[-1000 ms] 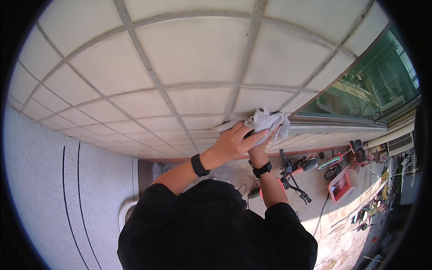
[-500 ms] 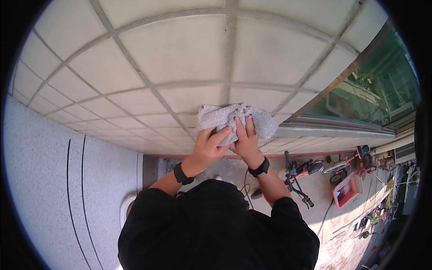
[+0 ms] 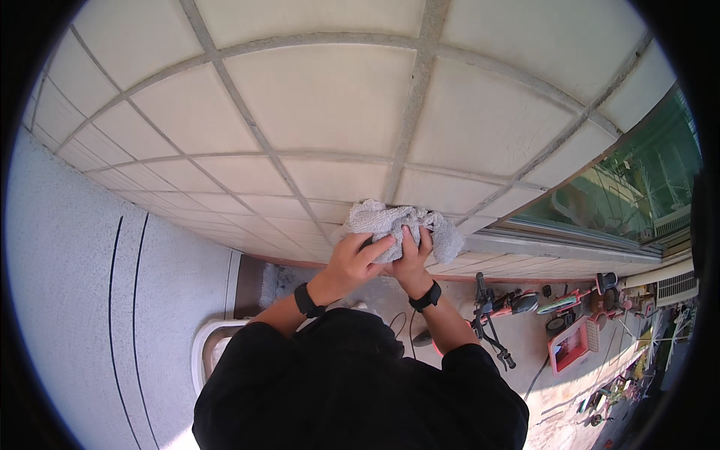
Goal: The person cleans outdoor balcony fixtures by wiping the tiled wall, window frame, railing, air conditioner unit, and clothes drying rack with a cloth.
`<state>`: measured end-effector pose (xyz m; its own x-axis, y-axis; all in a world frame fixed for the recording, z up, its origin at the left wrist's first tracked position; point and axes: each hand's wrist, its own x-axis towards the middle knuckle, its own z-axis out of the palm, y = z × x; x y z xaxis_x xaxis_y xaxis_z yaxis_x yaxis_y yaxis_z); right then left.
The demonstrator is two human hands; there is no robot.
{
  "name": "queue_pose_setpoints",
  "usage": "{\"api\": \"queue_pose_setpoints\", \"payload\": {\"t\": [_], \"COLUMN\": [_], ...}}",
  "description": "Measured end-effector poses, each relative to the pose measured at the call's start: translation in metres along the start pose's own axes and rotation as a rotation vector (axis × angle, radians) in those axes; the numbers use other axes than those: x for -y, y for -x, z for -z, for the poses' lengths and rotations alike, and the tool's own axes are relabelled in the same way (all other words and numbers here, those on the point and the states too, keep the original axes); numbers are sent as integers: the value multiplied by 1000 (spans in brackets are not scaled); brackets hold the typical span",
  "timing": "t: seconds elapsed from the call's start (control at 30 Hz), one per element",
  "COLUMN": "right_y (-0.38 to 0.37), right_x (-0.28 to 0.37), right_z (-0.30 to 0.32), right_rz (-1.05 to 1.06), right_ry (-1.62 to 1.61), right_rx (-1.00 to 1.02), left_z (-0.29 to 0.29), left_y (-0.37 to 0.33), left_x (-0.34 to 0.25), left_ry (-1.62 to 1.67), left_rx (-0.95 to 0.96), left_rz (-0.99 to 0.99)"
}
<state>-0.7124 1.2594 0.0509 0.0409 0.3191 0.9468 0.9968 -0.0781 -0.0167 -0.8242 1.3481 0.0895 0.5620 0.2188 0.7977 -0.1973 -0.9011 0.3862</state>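
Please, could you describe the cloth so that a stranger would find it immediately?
Find the large cream tiled wall across the top of the picture. At its lower middle, the left hand and the right hand hold the cloth. It is bunched, light grey and rough, unlike the smooth, flat wall behind it.

Plaster wall (image 3: 60, 285): white, marked with two dark lines, seen at left.
Window (image 3: 611, 199): greenish glass, overlaid with reflections.
Cycle (image 3: 485, 298): fitted with black handlebars, parked on the ground (image 3: 559, 420).
Crate (image 3: 553, 358): reddish, placed right of the cycle.
Louvred unit (image 3: 677, 287): pale, seen at far right.
White-rimmed object (image 3: 198, 360): partly hidden, kind not discernible.
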Motion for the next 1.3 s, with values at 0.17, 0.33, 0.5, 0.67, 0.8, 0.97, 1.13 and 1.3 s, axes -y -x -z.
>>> {"api": "queue_pose_setpoints", "payload": {"t": [0.17,0.33,0.5,0.67,0.8,0.97,1.13,1.3], "right_y": [6,-38,-15,61,49,-52,-84,-68], "right_x": [28,10,11,43,56,98,145,165], "right_z": [-18,-1,-7,-26,-49,-82,-124,-137], "right_rz": [-134,-15,-61,-264,-285,189,28,114], "right_ry": [-34,52,326,171,73,236,-100,-191], "right_rx": [163,59,-64,81,132,197,119,433], "left_z": [22,28,3,18,65,125,165,170], "left_y": [-11,-52,-45,-7,4,2,14,69], "left_x": [-5,-26,-18,13,33,63,97,128], "left_ry": [-25,51,136,256,157,40,-16,-5], "left_rx": [-104,-132,13,191,212,-59,-349,-373], "left_rz": [21,-53,-131,-67,-38,-83,-53,15]}}
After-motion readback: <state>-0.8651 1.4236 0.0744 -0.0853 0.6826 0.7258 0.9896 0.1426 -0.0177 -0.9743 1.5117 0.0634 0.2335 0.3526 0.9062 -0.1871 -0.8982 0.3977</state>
